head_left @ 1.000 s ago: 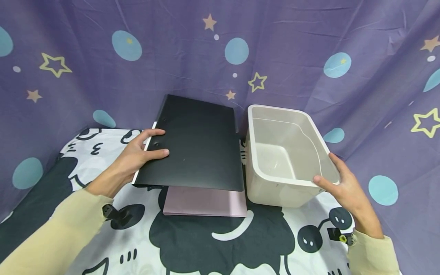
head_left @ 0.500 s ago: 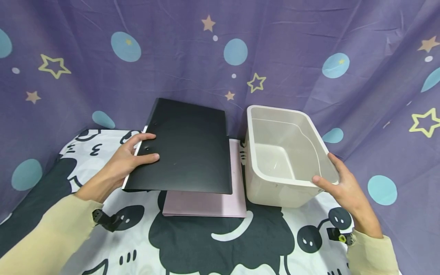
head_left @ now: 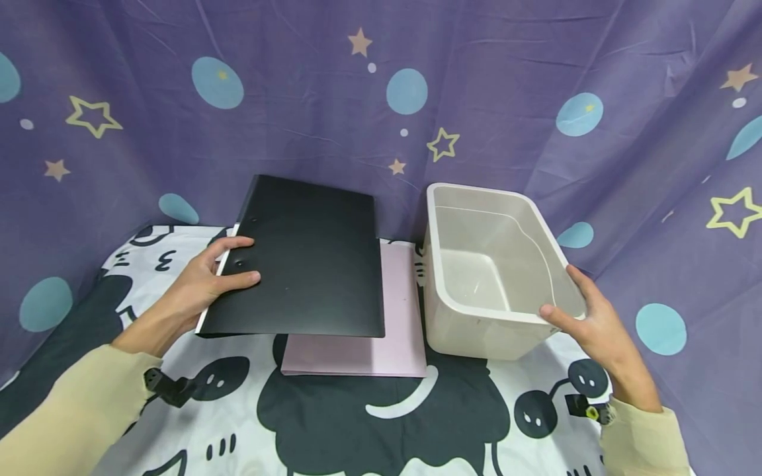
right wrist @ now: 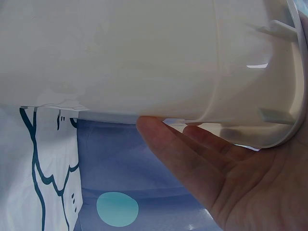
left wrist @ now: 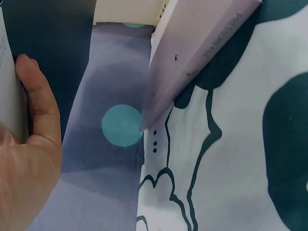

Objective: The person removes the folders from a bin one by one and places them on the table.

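My left hand (head_left: 193, 287) grips a black binder (head_left: 303, 264) by its left edge, thumb and a finger on top, where a white strip (head_left: 208, 307) shows. In the left wrist view the black binder (left wrist: 53, 41) stands apart from a pink binder (left wrist: 197, 43), whose spine bears lettering. That pink binder (head_left: 399, 344) lies on the bedding, partly covered by the black one in the head view. My right hand (head_left: 601, 330) holds the near right corner of a cream plastic bin (head_left: 467, 330). In the right wrist view its fingers touch the bin's outer wall (right wrist: 134, 57).
Black-and-white cartoon bedding (head_left: 321, 423) spreads under everything. Right behind the binders and bin hangs a purple curtain (head_left: 333, 112) with stars and blue spots. A narrow gap separates the pink binder from the bin.
The left hand has carried the black binder left and slightly toward me, uncovering more of the pink binder's right side. The right hand and bin have stayed put.
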`<action>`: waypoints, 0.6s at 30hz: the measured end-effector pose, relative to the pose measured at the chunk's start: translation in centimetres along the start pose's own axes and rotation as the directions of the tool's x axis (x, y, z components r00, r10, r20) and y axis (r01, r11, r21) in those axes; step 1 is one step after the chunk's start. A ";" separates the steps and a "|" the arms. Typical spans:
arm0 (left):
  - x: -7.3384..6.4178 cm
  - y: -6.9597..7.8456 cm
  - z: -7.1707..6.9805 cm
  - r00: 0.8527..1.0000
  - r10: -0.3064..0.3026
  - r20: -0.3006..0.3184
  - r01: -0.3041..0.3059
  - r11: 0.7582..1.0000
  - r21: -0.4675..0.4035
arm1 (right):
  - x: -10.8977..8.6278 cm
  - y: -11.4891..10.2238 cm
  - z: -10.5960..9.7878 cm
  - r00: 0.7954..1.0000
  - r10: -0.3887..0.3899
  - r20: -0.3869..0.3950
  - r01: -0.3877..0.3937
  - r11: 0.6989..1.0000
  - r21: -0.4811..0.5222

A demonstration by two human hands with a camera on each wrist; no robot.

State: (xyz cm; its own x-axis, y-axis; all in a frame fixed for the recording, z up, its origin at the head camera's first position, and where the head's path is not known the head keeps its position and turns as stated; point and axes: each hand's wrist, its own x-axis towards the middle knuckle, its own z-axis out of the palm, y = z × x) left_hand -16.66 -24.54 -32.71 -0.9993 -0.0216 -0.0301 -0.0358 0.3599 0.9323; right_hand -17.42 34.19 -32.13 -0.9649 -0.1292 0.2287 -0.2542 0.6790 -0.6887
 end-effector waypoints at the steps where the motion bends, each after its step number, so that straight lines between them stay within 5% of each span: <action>1: 0.0 -0.1 -0.1 1.000 -0.002 0.000 0.002 1.000 0.003 | 0.0 0.0 0.0 1.000 -0.001 0.000 0.001 1.000 -0.002; 18: -0.5 -1.8 -1.7 0.999 -0.031 0.018 0.032 0.998 -0.052 | 0.0 0.0 0.0 1.000 -0.010 -0.003 0.010 1.000 0.005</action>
State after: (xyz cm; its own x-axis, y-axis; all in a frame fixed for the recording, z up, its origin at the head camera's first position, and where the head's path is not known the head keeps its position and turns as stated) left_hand -16.12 -26.72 -33.78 -0.9977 -0.0158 -0.0655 -0.0672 0.3100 0.9483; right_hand -17.41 34.19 -32.13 -0.9620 -0.1339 0.2379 -0.2643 0.6744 -0.6895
